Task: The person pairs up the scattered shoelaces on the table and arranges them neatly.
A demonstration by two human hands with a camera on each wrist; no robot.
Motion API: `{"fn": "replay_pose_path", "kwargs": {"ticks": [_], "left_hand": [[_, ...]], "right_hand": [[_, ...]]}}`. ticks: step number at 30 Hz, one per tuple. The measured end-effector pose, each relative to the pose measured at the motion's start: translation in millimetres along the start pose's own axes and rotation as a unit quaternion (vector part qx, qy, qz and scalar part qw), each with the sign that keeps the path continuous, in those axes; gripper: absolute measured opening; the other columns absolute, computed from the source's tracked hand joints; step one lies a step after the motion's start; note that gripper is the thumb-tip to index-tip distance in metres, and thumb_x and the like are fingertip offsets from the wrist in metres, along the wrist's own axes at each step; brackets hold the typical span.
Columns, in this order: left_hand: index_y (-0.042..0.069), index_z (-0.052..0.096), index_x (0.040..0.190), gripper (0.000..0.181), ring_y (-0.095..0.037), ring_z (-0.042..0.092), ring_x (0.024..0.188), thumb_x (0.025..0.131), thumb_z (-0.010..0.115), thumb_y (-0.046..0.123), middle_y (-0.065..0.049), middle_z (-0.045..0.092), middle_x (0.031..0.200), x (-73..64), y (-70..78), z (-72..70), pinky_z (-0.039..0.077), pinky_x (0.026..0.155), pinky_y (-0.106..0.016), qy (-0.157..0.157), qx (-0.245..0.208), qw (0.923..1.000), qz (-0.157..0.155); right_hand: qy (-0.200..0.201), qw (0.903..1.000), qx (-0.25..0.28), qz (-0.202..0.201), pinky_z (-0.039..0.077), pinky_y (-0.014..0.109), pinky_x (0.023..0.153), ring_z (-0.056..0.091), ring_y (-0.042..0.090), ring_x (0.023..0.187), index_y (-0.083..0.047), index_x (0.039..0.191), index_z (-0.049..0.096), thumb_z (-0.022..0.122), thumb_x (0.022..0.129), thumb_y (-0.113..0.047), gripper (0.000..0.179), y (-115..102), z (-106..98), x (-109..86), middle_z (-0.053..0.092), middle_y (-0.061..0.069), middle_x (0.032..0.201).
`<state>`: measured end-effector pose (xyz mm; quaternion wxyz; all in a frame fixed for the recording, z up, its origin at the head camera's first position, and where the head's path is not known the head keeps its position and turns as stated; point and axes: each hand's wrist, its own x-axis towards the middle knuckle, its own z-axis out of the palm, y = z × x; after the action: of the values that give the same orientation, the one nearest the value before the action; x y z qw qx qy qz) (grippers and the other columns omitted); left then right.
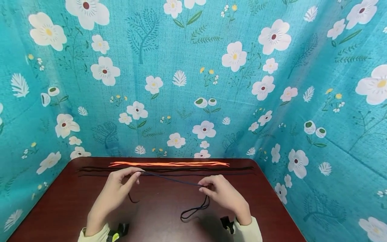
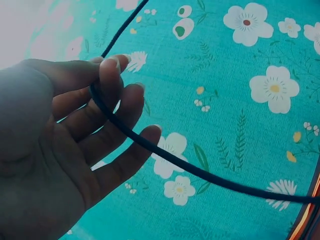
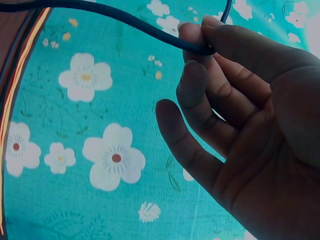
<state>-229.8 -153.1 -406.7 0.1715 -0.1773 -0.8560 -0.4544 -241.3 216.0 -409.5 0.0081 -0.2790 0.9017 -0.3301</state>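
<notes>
A thin dark blue cord (image 1: 172,179) runs between the two hands above the table, sagging slightly toward the right. My left hand (image 1: 116,188) pinches it between thumb and index finger, and a short tail hangs below that hand. In the left wrist view the cord (image 2: 185,167) passes in front of the other, loosely bent fingers. My right hand (image 1: 225,193) pinches the cord between thumb and fingertip. Below it the rest of the cord drops to a loose loop near the tabletop. The right wrist view shows the cord (image 3: 145,29) meeting the fingertips.
Along the far edge of the dark red table (image 1: 160,215) lie orange cords (image 1: 169,164), with black cords (image 1: 90,168) and a dark blue cord (image 1: 235,174) stretched out just nearer. A teal flowered cloth (image 1: 181,114) surrounds the table at the back and sides.
</notes>
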Motion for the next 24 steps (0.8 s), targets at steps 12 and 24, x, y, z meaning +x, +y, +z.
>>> {"fn": "replay_pose_path", "kwargs": {"ticks": [12, 24], "left_hand": [[0.009, 0.075, 0.109, 0.014, -0.006, 0.051, 0.067, 0.101, 0.065, 0.015, 0.002, 0.067, 0.077, -6.0, -1.2, -14.6, 0.041, 0.055, -0.025, 0.084, 0.006, 0.9964, -0.011], [0.007, 0.073, 0.112, 0.019, -0.002, 0.053, 0.069, 0.105, 0.057, 0.014, 0.0, 0.067, 0.082, -11.3, -14.2, -23.9, 0.04, 0.056, -0.023, 0.124, 0.033, 0.9918, -0.004]], "right_hand": [[0.03, 0.9993, 0.005, 0.024, 0.056, 0.026, 0.073, 0.066, 0.004, 0.086, -0.019, 0.11, 0.076, 0.071, 0.096, -0.015, 0.015, 16, -18, -9.2, 0.074, -0.006, 0.102], [0.059, 0.9956, -0.001, 0.072, 0.056, 0.027, 0.074, 0.067, 0.009, 0.089, -0.02, 0.109, 0.076, 0.07, 0.096, -0.015, 0.015, 37, -38, -24.3, 0.074, -0.005, 0.105]]}}
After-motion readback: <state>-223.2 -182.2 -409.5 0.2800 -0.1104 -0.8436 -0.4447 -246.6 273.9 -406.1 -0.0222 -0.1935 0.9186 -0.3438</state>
